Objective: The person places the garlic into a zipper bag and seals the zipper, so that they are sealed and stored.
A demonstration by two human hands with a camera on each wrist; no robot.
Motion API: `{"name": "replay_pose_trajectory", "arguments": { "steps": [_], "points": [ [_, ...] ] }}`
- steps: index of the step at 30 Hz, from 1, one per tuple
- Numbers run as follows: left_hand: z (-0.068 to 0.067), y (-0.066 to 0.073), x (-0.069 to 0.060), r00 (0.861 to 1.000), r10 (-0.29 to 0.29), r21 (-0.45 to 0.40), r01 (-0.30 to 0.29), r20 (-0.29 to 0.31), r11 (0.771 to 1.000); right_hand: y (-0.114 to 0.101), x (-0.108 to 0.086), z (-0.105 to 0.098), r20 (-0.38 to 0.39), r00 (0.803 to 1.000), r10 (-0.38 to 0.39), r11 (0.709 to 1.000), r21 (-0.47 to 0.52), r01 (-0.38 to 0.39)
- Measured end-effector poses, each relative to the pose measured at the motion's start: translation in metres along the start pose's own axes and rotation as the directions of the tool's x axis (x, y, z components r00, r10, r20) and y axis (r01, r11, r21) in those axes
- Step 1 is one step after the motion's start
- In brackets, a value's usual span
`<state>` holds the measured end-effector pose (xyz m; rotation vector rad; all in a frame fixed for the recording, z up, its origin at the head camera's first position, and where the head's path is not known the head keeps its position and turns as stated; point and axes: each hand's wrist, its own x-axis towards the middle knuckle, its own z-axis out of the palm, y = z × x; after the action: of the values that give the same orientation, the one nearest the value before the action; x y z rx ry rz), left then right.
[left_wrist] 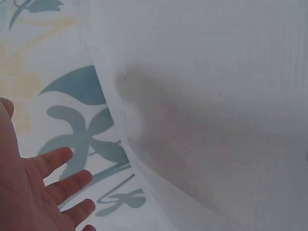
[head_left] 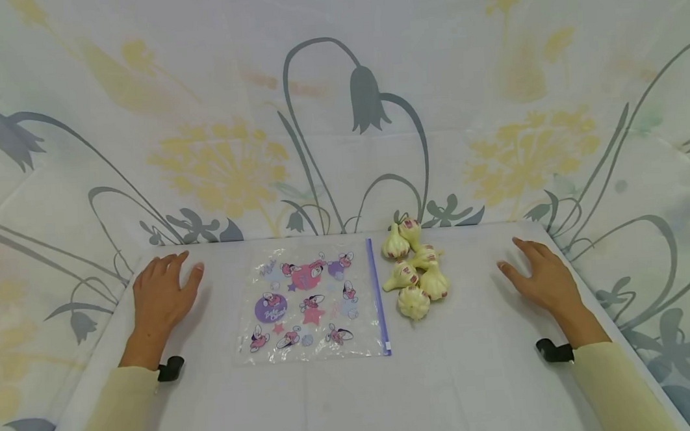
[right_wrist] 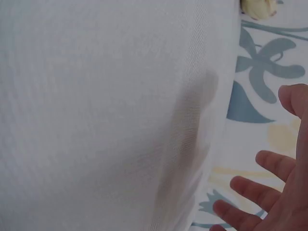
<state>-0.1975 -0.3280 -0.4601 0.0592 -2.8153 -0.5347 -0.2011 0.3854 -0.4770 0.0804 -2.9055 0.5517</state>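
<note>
A clear zip bag [head_left: 321,314] printed with pink and purple cartoon figures lies flat, its purple slider edge on the right. Beside that edge sits a cluster of several pale garlic bulbs [head_left: 434,282] with reddish marks; one bulb [right_wrist: 260,7] shows at the top of the right wrist view. My left hand [head_left: 160,297] is off to the left of the bag, fingers spread and holding nothing. On the far right, my right hand [head_left: 544,278] hovers apart from the garlic, its fingers loose and nothing in them.
A white-covered table [head_left: 355,404] lies under everything. Behind it and along both sides hangs a cloth [head_left: 342,170] patterned with grey and yellow flowers. Each wrist carries a small black camera, one on the left wrist [head_left: 170,369] and one on the right wrist [head_left: 554,350].
</note>
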Motion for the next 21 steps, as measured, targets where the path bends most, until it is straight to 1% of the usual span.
{"name": "replay_pose_trajectory", "arguments": {
  "steps": [8,14,21],
  "points": [
    [0.001,0.021,-0.005,1.0,-0.005,-0.032,0.005,0.002,0.999,-0.01,-0.004,0.0,-0.045,0.999,-0.028,0.999,0.015,0.029],
    [0.004,0.035,-0.009,1.0,0.021,-0.062,-0.022,-0.023,0.998,-0.019,-0.006,0.001,-0.061,0.997,-0.041,0.999,0.03,0.043],
    [0.011,0.051,-0.014,0.997,0.067,-0.091,-0.071,-0.05,0.993,-0.028,-0.008,0.001,-0.074,0.995,-0.067,0.996,0.05,0.071]
  ]
}}
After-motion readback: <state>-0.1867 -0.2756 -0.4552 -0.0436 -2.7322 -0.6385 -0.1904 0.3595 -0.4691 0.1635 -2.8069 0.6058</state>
